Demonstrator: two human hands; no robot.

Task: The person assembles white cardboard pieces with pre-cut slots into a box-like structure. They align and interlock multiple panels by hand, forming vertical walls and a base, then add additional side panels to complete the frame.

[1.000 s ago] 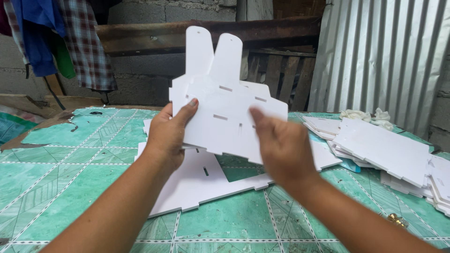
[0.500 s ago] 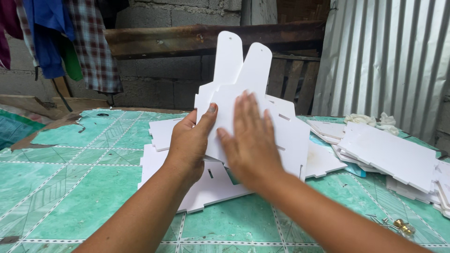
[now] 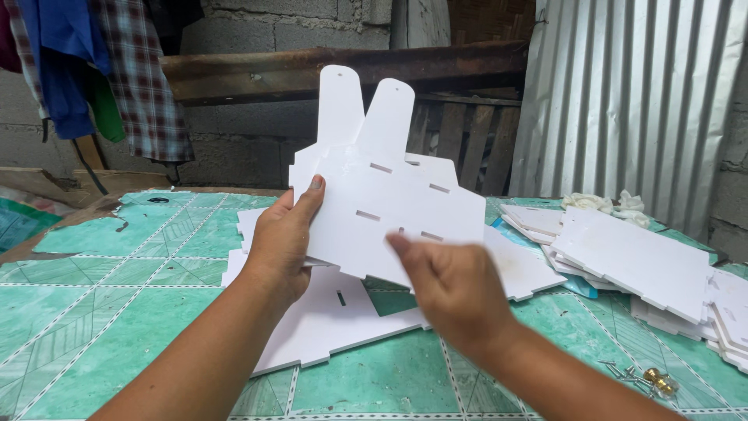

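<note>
Left hand (image 3: 282, 238) grips white slotted panel (image 3: 374, 195); blurred right hand (image 3: 456, 292) seemingly touches it

Soft daylight, perhaps slight motion blur

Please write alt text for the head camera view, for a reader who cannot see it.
Two bare hands hold up white slotted panels with two rounded tabs on top: the left hand grips their left edge, the right hand is at the lower edge. Below, on a green patterned table, lie more white panels and small brass hardware.
</note>
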